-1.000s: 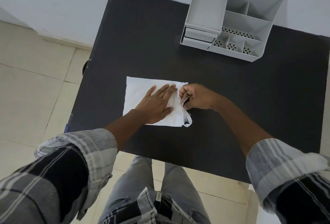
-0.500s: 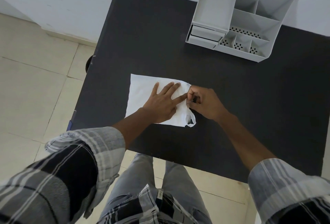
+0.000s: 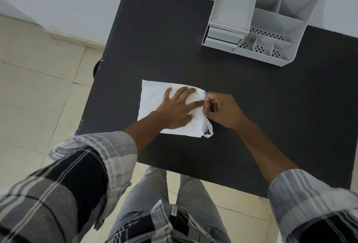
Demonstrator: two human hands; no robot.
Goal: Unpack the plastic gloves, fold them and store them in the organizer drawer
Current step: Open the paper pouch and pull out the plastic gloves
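A white plastic packet of gloves [image 3: 155,97] lies flat on the black table [image 3: 174,39]. My left hand [image 3: 177,107] presses it down with fingers spread and straight. At the packet's right edge, my right hand [image 3: 220,110] has its fingers curled and pinches the thin plastic. A loose loop of plastic [image 3: 208,130] sticks out at the packet's lower right corner. The grey organizer [image 3: 271,21] stands at the table's far right, with two small drawers [image 3: 222,37] shut on its left front.
The organizer has several open compartments, some with perforated floors. The table's left edge drops to a tiled floor [image 3: 38,87]. A white wall runs behind the table. My legs show below the near edge.
My right hand has shifted slightly along the packet's right edge while still pinching it. My left hand stays pressed on the packet. The camera view has drifted.
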